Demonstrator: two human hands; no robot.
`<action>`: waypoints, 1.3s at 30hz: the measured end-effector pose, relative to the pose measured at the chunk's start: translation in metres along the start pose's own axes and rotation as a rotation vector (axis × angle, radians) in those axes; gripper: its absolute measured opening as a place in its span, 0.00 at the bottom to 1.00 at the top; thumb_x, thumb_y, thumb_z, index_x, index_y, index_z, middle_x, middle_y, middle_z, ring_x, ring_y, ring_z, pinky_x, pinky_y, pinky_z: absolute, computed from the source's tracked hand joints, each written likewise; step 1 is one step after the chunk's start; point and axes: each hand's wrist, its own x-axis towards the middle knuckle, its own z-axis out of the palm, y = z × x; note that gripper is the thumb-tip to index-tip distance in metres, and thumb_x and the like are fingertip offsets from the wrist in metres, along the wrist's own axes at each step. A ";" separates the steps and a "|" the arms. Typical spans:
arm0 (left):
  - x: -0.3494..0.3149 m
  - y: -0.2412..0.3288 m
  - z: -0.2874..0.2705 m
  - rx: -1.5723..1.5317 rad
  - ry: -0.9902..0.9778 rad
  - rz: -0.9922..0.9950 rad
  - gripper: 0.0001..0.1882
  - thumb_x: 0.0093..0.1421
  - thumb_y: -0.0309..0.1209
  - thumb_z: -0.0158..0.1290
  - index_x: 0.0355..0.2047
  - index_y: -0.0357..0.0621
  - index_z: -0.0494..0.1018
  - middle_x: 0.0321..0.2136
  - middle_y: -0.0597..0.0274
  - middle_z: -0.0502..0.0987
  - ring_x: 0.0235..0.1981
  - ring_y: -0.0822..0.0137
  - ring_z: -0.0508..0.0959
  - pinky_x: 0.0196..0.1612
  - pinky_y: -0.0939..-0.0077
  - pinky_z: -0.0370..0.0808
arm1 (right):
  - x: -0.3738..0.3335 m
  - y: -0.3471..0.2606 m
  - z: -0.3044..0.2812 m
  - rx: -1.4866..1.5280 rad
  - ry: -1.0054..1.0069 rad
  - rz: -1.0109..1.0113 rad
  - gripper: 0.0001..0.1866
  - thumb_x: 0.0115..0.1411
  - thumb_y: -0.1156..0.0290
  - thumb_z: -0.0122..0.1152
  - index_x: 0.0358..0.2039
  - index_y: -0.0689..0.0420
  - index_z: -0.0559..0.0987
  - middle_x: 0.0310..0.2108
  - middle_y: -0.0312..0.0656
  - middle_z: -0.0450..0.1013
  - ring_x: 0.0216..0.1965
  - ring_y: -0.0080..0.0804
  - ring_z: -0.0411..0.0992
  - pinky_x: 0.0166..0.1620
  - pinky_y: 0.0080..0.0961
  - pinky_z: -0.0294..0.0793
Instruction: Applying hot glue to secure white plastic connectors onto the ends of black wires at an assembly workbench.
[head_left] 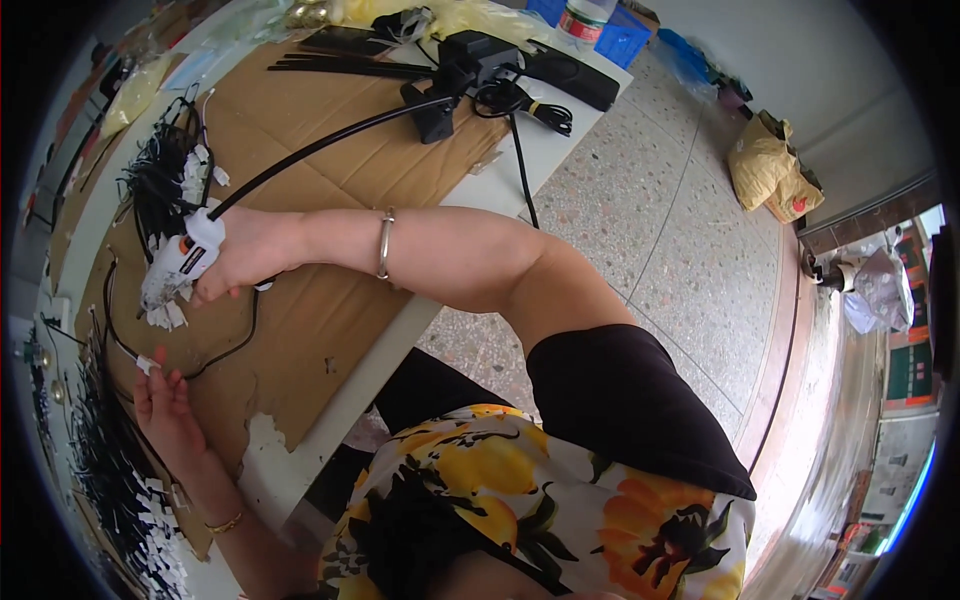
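My right hand [250, 250] is wrapped round a white hot glue gun [180, 265] with its nozzle pointing down and to the left. A long black rod or cord [330, 150] runs from the back of the gun up toward a black stand. Lower down, my left hand [172, 410] pinches a small white connector [147, 365] between its fingertips. A thin black cable [232, 350] curves away from that connector across the cardboard. The nozzle is apart from the connector, close to some white pieces lying beneath it.
Brown cardboard [300, 340] covers much of the white table [345, 400]. A bundle of black cables with white connectors [175, 160] lies beyond the gun; another pile [120, 490] lies at lower left. A black device [475, 65] with a coiled cord stands at the back. Paper bags [765, 165] sit on the floor.
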 end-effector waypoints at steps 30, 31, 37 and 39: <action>-0.014 0.017 0.018 -0.162 0.051 -0.041 0.14 0.56 0.27 0.47 0.43 0.35 0.63 0.31 0.53 0.74 0.24 0.72 0.73 0.27 0.81 0.72 | 0.003 -0.012 0.010 0.021 0.028 0.133 0.13 0.45 0.70 0.61 0.32 0.60 0.73 0.27 0.34 0.71 0.24 0.19 0.66 0.28 0.16 0.68; -0.014 0.018 0.018 -0.161 0.051 -0.044 0.14 0.56 0.27 0.47 0.43 0.35 0.63 0.31 0.53 0.74 0.24 0.72 0.73 0.27 0.81 0.72 | 0.003 -0.011 0.010 0.024 0.029 0.135 0.13 0.45 0.70 0.61 0.32 0.60 0.73 0.27 0.34 0.71 0.24 0.19 0.66 0.28 0.16 0.68; -0.015 0.017 0.018 -0.156 0.049 -0.049 0.14 0.56 0.26 0.47 0.42 0.35 0.63 0.31 0.54 0.74 0.24 0.72 0.73 0.27 0.81 0.72 | 0.002 -0.012 0.010 -0.013 0.008 0.152 0.13 0.45 0.70 0.61 0.32 0.61 0.74 0.27 0.35 0.71 0.25 0.19 0.66 0.29 0.17 0.68; -0.016 0.018 0.018 -0.159 0.031 -0.048 0.13 0.56 0.26 0.47 0.42 0.35 0.64 0.31 0.54 0.74 0.24 0.72 0.73 0.27 0.81 0.72 | 0.001 -0.014 0.011 0.000 0.028 0.170 0.13 0.45 0.70 0.61 0.32 0.61 0.74 0.28 0.35 0.72 0.25 0.19 0.67 0.30 0.17 0.69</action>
